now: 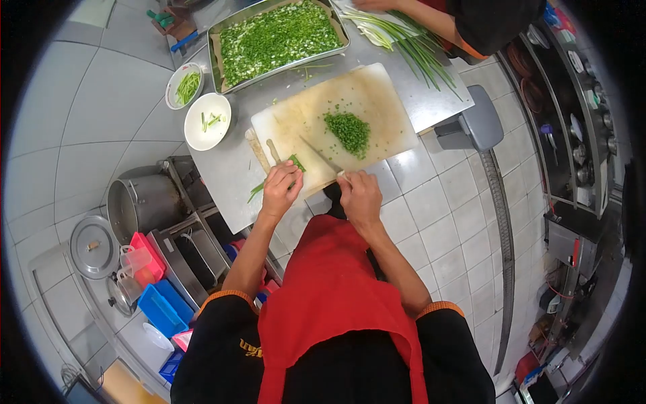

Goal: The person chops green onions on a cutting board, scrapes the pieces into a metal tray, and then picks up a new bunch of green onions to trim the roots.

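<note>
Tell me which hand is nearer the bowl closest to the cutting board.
Left. The left hand, holding greens at the left end of the board, is right of the bowl; the right hand, gripping a knife, is farther right.

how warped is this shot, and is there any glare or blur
Head view: strong fisheye, with the wall tiles and right-hand shelves bowing toward dark, vignetted edges; head view, lighting: a pale sheen on the steel table; head view, focus: the left hand and right hand show no obvious motion blur.
</note>
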Tool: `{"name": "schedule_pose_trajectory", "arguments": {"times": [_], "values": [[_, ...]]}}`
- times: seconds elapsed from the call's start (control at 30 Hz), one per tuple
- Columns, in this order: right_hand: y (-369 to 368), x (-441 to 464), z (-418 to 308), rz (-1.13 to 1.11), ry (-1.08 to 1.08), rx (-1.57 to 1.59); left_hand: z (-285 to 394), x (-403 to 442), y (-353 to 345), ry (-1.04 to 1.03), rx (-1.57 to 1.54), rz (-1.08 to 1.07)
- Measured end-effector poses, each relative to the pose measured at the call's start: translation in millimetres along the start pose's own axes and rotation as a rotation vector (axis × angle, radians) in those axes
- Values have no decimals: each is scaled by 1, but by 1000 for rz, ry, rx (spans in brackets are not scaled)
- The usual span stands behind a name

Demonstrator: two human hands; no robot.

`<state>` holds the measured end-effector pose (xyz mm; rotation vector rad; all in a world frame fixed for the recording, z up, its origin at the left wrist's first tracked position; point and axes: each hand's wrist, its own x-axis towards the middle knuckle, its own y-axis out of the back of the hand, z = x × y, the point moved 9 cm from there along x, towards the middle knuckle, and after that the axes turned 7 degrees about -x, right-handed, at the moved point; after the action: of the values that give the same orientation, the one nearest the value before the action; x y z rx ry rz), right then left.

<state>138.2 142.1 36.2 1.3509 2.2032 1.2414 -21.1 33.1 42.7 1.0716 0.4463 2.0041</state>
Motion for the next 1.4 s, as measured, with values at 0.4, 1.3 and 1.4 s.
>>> {"name": "schedule_pose_trajectory", "arguments": {"times": [0.4,1.3,1.4], "values": [[28,53,30,88,-80,-179,0,3,3,-29,-46,5],[32,55,30,93,-128,-147,1,10,3,-8,-77,-17],[20,44,13,49,-32,-78,2,11,2,-20,-68,-30]]}}
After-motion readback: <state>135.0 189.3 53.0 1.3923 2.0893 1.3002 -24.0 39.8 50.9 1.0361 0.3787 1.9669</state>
